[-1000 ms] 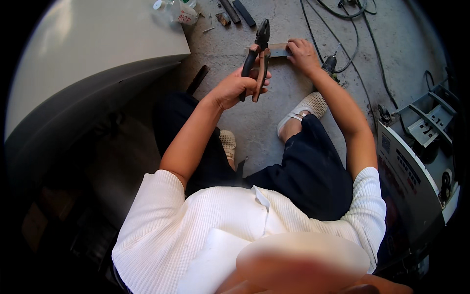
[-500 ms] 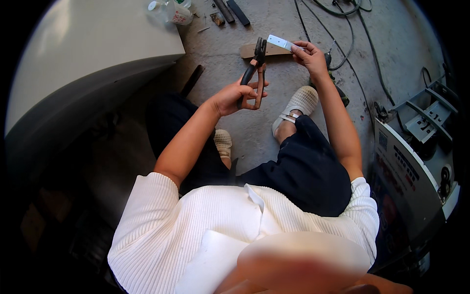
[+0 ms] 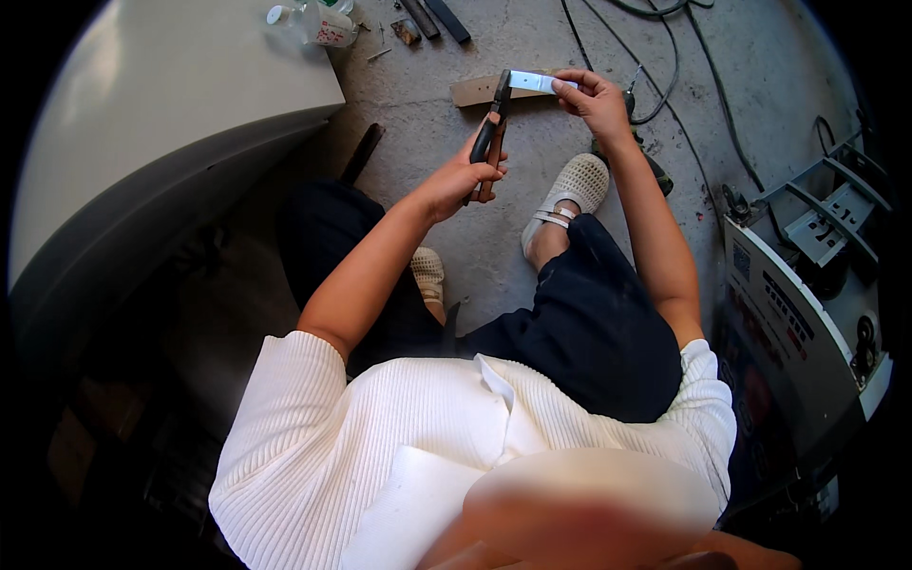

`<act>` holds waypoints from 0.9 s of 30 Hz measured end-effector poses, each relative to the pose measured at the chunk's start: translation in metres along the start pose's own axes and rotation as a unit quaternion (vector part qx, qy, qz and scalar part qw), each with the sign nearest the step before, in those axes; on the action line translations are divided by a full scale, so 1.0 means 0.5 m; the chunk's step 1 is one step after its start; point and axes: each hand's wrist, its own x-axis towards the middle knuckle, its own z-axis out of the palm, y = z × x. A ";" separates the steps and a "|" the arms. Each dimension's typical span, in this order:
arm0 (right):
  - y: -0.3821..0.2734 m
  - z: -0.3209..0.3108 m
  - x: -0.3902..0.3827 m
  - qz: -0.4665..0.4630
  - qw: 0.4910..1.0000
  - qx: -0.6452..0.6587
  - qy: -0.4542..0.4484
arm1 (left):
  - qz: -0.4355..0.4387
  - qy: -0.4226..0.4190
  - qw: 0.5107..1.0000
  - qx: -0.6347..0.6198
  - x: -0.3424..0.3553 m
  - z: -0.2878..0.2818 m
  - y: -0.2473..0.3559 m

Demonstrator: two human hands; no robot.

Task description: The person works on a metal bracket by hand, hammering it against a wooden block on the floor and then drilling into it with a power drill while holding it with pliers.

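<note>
My left hand (image 3: 464,182) is wrapped round the handles of a pair of pliers (image 3: 493,127), which have dark jaws and black-and-orange grips. The jaws point away from me and meet the left end of a thin silvery metal strip (image 3: 529,82) with small holes. Fingers and thumb of my right hand (image 3: 595,101) pinch the strip's other end. Below the strip, on the concrete floor, lies a narrow wooden board (image 3: 470,92) with holes in it. Just under my right hand, a green and black power drill (image 3: 655,173) is partly hidden by my forearm.
A large pale panel (image 3: 190,66) fills the left side. Beyond it are a clear plastic bottle (image 3: 318,24), dark bars (image 3: 446,19) and a nail (image 3: 378,54). Black cables (image 3: 708,90) run across the floor at far right. A metal-framed box (image 3: 807,285) stands right.
The pliers' handles have come together and the jaws have met the strip's left end. My right hand has moved the strip slightly left.
</note>
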 end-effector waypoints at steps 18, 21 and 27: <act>0.011 0.016 0.006 0.013 1.000 0.012 0.007 | 0.011 0.016 1.000 -0.008 0.011 -0.001 -0.017; 0.013 0.017 0.009 0.020 1.000 0.017 0.004 | 0.022 0.022 1.000 0.001 0.017 -0.005 -0.024; 0.013 -0.001 0.012 0.022 0.998 -0.044 0.047 | 0.036 0.087 0.991 0.090 0.045 -0.009 -0.053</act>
